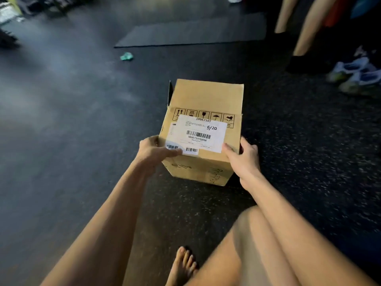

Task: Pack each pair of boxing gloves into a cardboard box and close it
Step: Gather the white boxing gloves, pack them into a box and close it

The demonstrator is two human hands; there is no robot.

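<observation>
While left hand, right hand grip cardboard box side edges, floor surrounds.

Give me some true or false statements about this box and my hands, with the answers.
1. Both the left hand and the right hand grip the cardboard box. True.
2. Its white label reads 6/20. True.
3. The box stands on a table. False: dark floor lies under it.
4. A boxing glove sticks out of the top. False: no glove shows.
5. A green scrap lies on the floor beyond the box. True.
6. Pale sneakers lie left of the box. False: they lie to its right.
</observation>
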